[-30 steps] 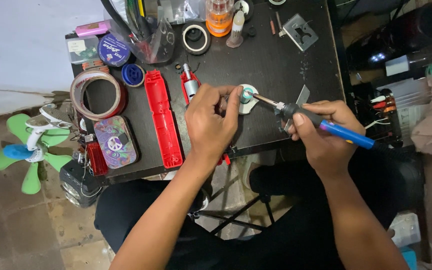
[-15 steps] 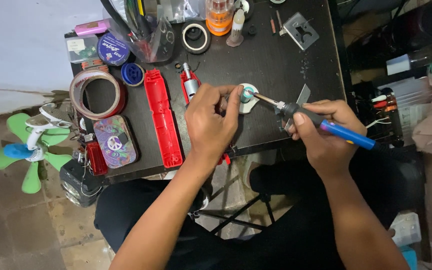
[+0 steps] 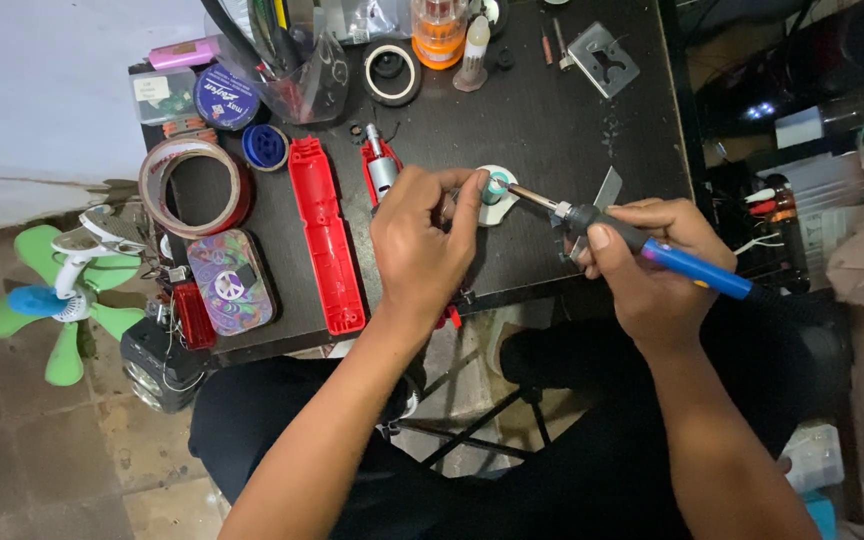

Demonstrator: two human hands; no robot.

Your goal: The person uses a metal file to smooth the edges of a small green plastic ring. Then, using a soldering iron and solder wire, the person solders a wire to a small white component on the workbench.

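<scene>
Dark, cluttered table [image 3: 552, 130], seen from above, with soldering in hand.

The left hand [image 3: 417, 240] pinches a small white round part [image 3: 497, 190]: light and likely fragile, best held at its rim. To its right, the right hand [image 3: 652, 265] is wrapped around a stiff blue-handled soldering iron [image 3: 642, 250], whose metal tip meets the part.

The left hand [image 3: 422, 240] reaches in over the near edge of the worktop [image 3: 552, 130], back of the hand up, its fingers curled forward and pinched together at their tips. The right hand [image 3: 652, 265] sits just beside it toward the worktop's near right corner, closed in a pen-like grip (thumb laid along the top, fingers wrapped beneath). Both forearms are bare and rise from the lower edge of the view, angled inward toward each other, wrists nearly straight.
</scene>
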